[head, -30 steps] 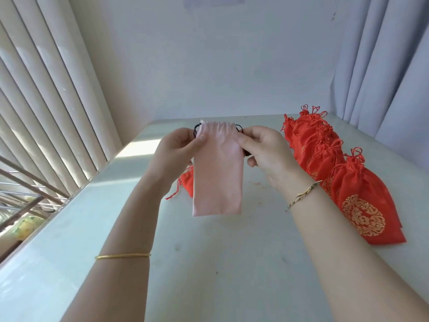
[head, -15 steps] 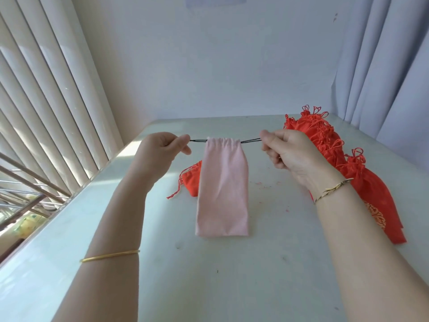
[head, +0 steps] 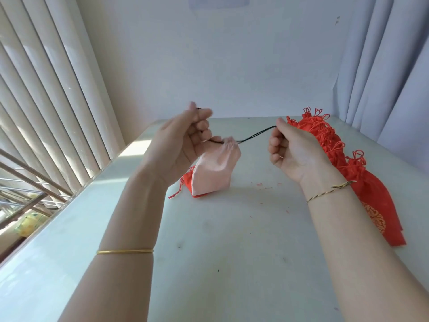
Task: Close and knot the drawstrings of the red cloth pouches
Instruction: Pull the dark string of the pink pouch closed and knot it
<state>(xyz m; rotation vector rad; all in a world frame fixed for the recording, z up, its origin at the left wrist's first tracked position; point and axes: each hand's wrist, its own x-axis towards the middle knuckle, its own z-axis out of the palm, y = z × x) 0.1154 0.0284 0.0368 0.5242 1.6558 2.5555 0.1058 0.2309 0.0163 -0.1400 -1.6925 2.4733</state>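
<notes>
Pink pouch [head: 214, 169] at frame centre, mouth cinched, bottom apparently touching the table [head: 232, 252]. Black drawstring [head: 255, 134] taut: left hand [head: 183, 145] pinches one end, right hand [head: 294, 152] the other. Red pouch [head: 186, 183] behind it; red pile [head: 336, 156] at right.

The scene is lit brightly by daylight let in through the blinds [head: 46, 94] beside the left hand [head: 178, 145]. A sunny patch is seen on the table [head: 137, 147] just left of that hand. Soft shadows are cast under both arms. Straight lines are bent near the edges. Slight blur is seen everywhere.
</notes>
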